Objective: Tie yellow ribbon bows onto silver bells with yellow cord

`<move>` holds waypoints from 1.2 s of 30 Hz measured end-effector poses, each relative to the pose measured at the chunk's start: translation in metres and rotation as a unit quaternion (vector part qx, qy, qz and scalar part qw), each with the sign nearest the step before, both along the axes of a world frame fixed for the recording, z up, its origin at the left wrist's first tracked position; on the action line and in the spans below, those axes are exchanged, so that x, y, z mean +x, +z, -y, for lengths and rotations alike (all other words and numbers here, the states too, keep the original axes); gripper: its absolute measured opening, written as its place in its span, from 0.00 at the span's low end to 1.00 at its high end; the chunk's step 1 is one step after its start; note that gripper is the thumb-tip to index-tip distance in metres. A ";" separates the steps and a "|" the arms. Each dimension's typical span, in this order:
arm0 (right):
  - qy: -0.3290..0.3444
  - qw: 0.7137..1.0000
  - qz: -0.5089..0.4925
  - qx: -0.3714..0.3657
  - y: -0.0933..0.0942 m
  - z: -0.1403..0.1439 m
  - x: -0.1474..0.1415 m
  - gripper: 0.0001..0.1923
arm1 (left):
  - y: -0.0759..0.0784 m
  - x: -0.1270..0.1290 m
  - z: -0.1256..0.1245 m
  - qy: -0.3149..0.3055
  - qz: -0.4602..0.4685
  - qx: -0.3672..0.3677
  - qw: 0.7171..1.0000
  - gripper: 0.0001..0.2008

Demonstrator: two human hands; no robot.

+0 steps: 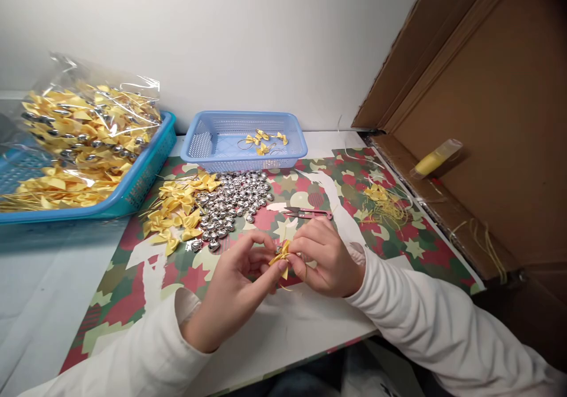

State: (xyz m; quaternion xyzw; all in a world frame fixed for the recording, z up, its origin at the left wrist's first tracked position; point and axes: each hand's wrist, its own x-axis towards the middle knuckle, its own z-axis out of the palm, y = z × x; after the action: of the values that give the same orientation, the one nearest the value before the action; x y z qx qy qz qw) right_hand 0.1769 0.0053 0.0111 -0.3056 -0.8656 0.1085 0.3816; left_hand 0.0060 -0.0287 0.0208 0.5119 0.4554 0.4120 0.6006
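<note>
Left hand (239, 279): pinched shut on yellow bow (282, 259), low centre.
Right hand (325, 258): fingertips closed on same bow, at 3 o'clock of it.
Snips (308, 212): lay at 12 o'clock of hands.
Silver bells (233, 202): heaped at 11 o'clock, loose bows (177, 208) beside.
Small basket (243, 140): farther, at 12 o'clock on bench (44, 285).

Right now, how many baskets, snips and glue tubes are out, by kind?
Baskets: 2, a small one at the back and a large one on the left
Snips: 1
Glue tubes: 1
Total: 4
</note>
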 end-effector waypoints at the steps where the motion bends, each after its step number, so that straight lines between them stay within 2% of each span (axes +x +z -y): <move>1: 0.001 1.000 -0.005 -0.009 0.000 0.000 0.000 0.07 | 0.000 0.000 -0.001 -0.001 0.007 -0.007 1.000 0.11; 4: -0.023 0.998 -0.027 -0.041 -0.001 -0.003 0.003 0.05 | 0.000 -0.003 -0.005 -0.015 0.034 -0.050 0.998 0.11; 7: -0.099 0.991 -0.053 -0.076 0.000 -0.009 0.006 0.03 | 0.000 -0.005 -0.008 -0.026 0.066 -0.101 0.992 0.12; 12: -0.169 0.978 -0.035 -0.118 -0.001 -0.019 0.011 0.02 | 0.000 -0.007 -0.009 0.008 0.107 -0.168 0.980 0.13; 15: -0.191 0.973 -0.010 -0.126 -0.004 -0.024 0.013 0.03 | 0.001 -0.011 -0.021 0.044 0.108 -0.186 0.976 0.13; 18: -0.201 0.970 0.002 -0.135 -0.009 -0.027 0.014 0.03 | 0.012 -0.015 -0.056 0.090 0.123 -0.148 0.977 0.11; 21: -0.194 0.971 0.007 -0.142 -0.014 -0.029 0.013 0.04 | 0.034 -0.014 -0.107 0.120 0.134 -0.056 0.982 0.09; 23: -0.194 0.970 0.017 -0.143 -0.016 -0.029 0.013 0.04 | 0.046 -0.010 -0.137 0.139 0.124 -0.066 0.980 0.13; 25: -0.199 0.969 0.023 -0.146 -0.017 -0.030 0.013 0.04 | 0.051 -0.008 -0.153 0.160 0.093 -0.089 0.979 0.18; 28: -0.205 0.967 0.019 -0.151 -0.018 -0.031 0.014 0.04 | 0.045 -0.011 -0.148 0.142 -0.005 -0.049 0.989 0.22; 32: -0.184 0.972 0.012 -0.146 -0.015 -0.028 0.014 0.04 | 0.036 -0.030 -0.112 0.115 -0.151 0.046 0.981 0.14; 34: -0.148 0.978 0.027 -0.146 -0.013 -0.024 0.012 0.03 | 0.035 -0.040 -0.092 0.024 -0.249 0.108 0.962 0.09; 36: -0.107 0.982 0.058 -0.144 -0.011 -0.020 0.009 0.03 | 0.033 -0.046 -0.076 -0.061 -0.347 0.142 0.925 0.08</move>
State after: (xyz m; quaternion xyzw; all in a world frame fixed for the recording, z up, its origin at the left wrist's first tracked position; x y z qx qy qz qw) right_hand 0.1857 0.0249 -0.0002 -0.4537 -0.8241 0.1728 0.2919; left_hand -0.0403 0.0474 0.0538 0.7294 0.5399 0.2317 0.3504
